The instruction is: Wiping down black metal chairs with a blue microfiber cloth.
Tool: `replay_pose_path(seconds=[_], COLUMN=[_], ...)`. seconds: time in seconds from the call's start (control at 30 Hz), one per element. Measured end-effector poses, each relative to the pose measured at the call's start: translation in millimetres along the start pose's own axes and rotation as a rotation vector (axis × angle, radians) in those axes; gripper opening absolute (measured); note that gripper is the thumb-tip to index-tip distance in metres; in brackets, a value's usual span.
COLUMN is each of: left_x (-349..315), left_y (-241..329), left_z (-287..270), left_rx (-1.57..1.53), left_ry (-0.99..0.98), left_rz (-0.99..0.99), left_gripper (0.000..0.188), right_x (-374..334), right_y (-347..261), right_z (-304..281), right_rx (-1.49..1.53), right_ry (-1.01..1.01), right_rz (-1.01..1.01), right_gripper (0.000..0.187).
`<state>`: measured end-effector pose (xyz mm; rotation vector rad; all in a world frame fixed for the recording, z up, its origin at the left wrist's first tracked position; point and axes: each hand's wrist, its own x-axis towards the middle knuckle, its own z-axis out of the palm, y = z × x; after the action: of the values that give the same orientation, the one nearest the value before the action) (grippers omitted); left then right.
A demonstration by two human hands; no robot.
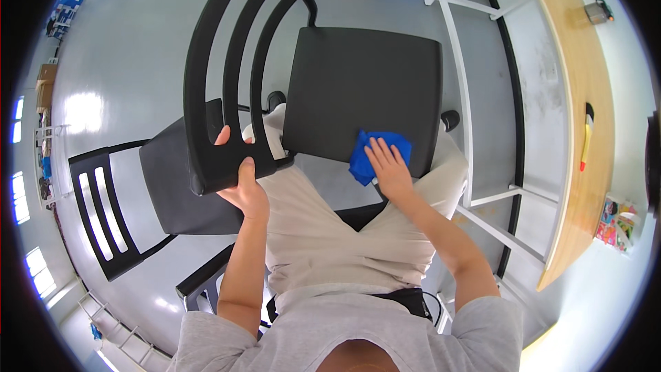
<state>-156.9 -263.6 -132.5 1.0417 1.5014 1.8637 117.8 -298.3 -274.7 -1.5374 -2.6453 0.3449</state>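
Observation:
A black chair (pixel 365 89) is tipped in front of me, its flat seat facing up and its slatted backrest (pixel 237 48) to the left. My left hand (pixel 246 182) grips the end of the backrest, with the thumb on top and fingertips showing through the slots. On the seat's near right part lies a crumpled blue cloth (pixel 360 165). My right hand (pixel 391 169) presses on this cloth, fingers stretched over it and the thumb hidden. The seat's near edge lies between my knees.
A second black chair (pixel 186 179) stands to the left, partly behind the first one's backrest. At right is a wooden tabletop (pixel 571 96) on a white frame (pixel 465 96). It bears a yellow-and-black cutter knife (pixel 587 138), a lidded cup (pixel 597 12) and a colourful packet (pixel 615 224).

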Motion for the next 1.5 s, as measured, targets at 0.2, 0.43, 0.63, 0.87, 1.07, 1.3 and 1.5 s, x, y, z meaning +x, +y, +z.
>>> replay_pose_path(seconds=[0.2,0.43,0.63,0.87,1.07,1.3,1.5], left_x=[-2.2,16.6,54.1,54.9,51.9,53.6,54.6], left_y=[7.2,29.7,63.0,54.6,58.4,59.7,61.2], left_z=[-9.8,-29.0,-17.9,-8.5,-14.1,-12.9,-12.3], left_rx=[0.032,0.242,0.172,-0.234,-0.290,-0.255,-0.231], left_ry=[-0.020,-0.177,-0.196,-0.154,-0.257,-0.300,-0.308], left_rz=[-0.073,-0.084,0.270,0.100,-0.002,0.003,-0.016], left_gripper=[0.052,0.067,0.088,0.087,0.091,0.082,0.083], right_x=[61.1,114.4,103.1,128.0,143.9,125.1,166.7], right_y=[-34.5,-70.3,-149.3,-198.1,-182.6,-150.9,-108.9], right_z=[11.9,23.9,-61.2,-138.3,-133.3,-71.1,-74.2], right_rx=[0.125,0.569,1.556,1.312,1.147,1.308,0.946], right_ry=[0.029,0.165,0.413,0.463,0.426,0.346,0.342], right_rz=[-0.229,-0.204,-0.001,-0.438,-0.598,-0.286,-0.536], right_gripper=[0.061,0.056,0.050,0.054,0.059,0.059,0.065])
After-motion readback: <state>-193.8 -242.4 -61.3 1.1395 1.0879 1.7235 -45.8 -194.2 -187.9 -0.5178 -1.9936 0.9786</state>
